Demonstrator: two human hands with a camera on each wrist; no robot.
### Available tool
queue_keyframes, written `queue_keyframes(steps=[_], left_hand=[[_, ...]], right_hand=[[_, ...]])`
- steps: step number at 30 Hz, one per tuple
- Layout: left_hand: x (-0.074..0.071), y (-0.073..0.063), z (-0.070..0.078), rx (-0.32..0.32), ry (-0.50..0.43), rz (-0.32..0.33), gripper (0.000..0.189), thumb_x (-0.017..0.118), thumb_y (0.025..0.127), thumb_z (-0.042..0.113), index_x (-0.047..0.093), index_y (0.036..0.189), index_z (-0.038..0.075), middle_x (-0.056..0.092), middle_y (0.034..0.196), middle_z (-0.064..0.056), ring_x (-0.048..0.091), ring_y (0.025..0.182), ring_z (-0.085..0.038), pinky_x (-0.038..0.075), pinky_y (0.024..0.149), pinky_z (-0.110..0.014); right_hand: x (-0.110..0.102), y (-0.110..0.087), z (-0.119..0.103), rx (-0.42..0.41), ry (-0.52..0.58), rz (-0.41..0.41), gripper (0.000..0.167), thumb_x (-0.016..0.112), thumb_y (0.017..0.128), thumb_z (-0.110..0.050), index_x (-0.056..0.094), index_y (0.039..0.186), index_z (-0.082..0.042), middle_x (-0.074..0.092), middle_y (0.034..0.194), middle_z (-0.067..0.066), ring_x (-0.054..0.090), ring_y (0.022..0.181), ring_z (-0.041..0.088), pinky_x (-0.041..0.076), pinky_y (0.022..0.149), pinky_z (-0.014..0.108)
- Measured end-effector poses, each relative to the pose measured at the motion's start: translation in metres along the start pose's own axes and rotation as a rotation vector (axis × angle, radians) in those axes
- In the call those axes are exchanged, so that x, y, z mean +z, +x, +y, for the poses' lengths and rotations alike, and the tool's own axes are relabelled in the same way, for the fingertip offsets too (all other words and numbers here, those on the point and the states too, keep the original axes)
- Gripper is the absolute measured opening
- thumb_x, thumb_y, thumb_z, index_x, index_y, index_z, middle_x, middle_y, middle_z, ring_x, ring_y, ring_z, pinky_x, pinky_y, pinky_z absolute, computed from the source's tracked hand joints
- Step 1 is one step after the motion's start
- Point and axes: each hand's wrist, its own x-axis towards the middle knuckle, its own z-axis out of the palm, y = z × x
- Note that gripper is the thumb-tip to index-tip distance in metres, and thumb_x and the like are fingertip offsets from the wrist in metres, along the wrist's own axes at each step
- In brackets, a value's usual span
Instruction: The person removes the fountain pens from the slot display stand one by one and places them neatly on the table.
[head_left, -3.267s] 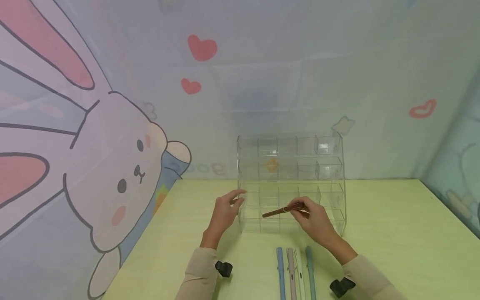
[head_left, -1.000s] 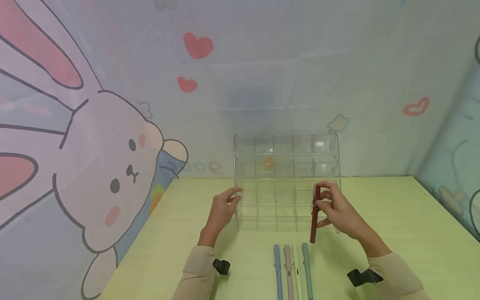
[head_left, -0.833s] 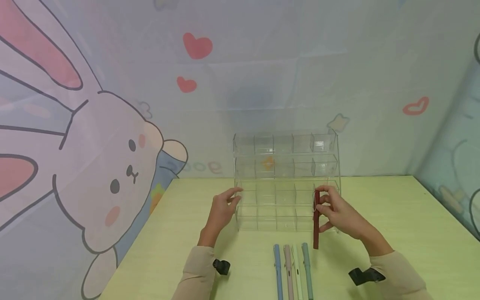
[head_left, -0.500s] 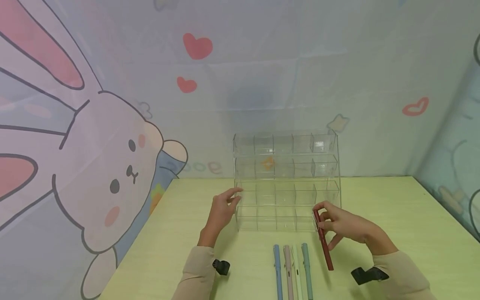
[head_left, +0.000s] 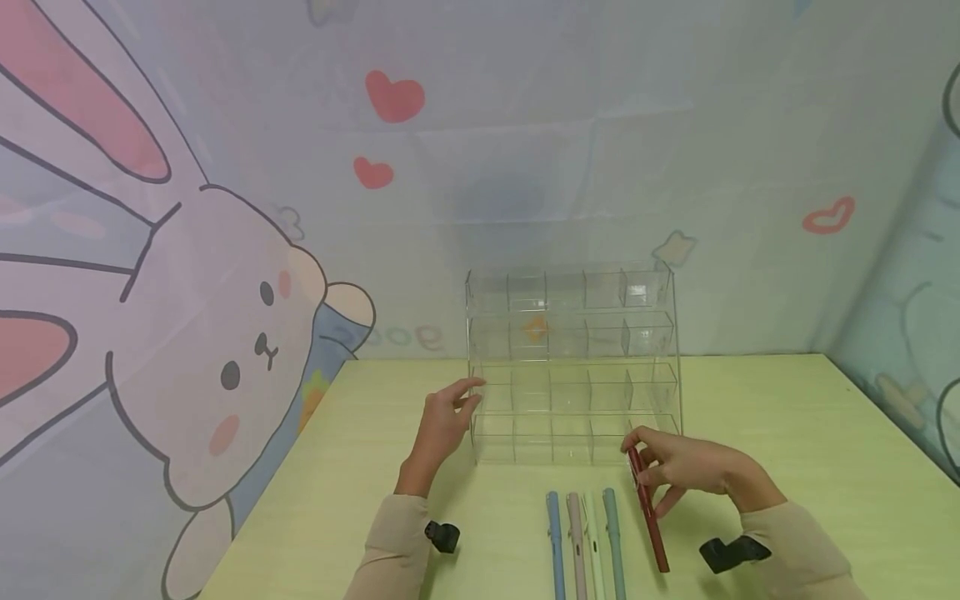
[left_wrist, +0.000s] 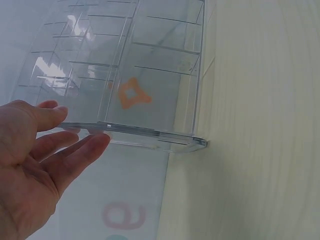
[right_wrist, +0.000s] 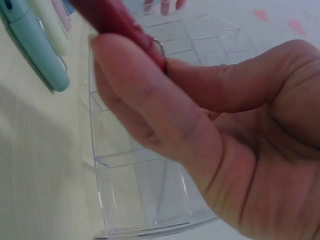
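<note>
My right hand (head_left: 686, 467) pinches a dark red pen (head_left: 651, 523) between thumb and fingers. The pen slants, its capped end up by the fingertips and its lower end close over the table to the right of the other pens. In the right wrist view the red pen (right_wrist: 117, 22) shows at the top, partly behind the fingers. My left hand (head_left: 444, 425) grips the left side of a clear acrylic display rack (head_left: 570, 392). The left wrist view shows the left hand's thumb and fingers (left_wrist: 82, 157) on either side of the rack's side panel (left_wrist: 150, 132).
In front of the rack lie a blue pen (head_left: 556, 542), a pinkish-beige pen (head_left: 577, 537), a pale green pen (head_left: 594, 542) and a teal pen (head_left: 613, 537), side by side on the pale yellow table (head_left: 787, 450). A printed curtain (head_left: 525, 125) hangs behind.
The right hand has carried the red pen from in front of the rack right and down toward the table, tipping it upright, then slanted. The left hand keeps its grip on the rack.
</note>
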Motion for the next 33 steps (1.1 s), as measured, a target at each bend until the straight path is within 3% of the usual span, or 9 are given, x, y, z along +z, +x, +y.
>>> queue_keyframes(steps=[7, 20, 33], left_hand=[[-0.001, 0.000, 0.002, -0.014, 0.020, -0.001, 0.027, 0.063, 0.100, 0.011, 0.069, 0.127, 0.014, 0.066, 0.125, -0.021, 0.071, 0.100, -0.032, 0.032, 0.039, -0.021], [0.000, -0.002, 0.001, -0.028, 0.022, -0.009, 0.028, 0.063, 0.101, 0.011, 0.068, 0.128, 0.015, 0.063, 0.131, -0.018, 0.071, 0.101, -0.030, 0.038, 0.040, -0.022], [-0.001, -0.001, 0.004, -0.022, 0.027, -0.009, 0.028, 0.063, 0.100, 0.011, 0.068, 0.128, 0.015, 0.066, 0.125, -0.020, 0.071, 0.100, -0.030, 0.034, 0.039, -0.021]], right_hand=[[0.006, 0.003, 0.005, 0.085, -0.016, 0.042, 0.049, 0.057, 0.094, 0.012, 0.032, 0.136, 0.013, 0.053, 0.113, 0.028, 0.065, 0.087, 0.035, 0.058, 0.070, 0.046], [0.018, 0.012, 0.019, 0.079, -0.050, 0.047, 0.032, 0.061, 0.089, 0.015, 0.045, 0.117, 0.013, 0.060, 0.090, 0.023, 0.067, 0.075, 0.032, 0.058, 0.067, 0.044], [0.026, 0.019, 0.019, 0.087, -0.110, 0.096, 0.025, 0.066, 0.080, 0.023, 0.056, 0.099, 0.012, 0.059, 0.086, 0.020, 0.069, 0.071, 0.029, 0.059, 0.064, 0.040]])
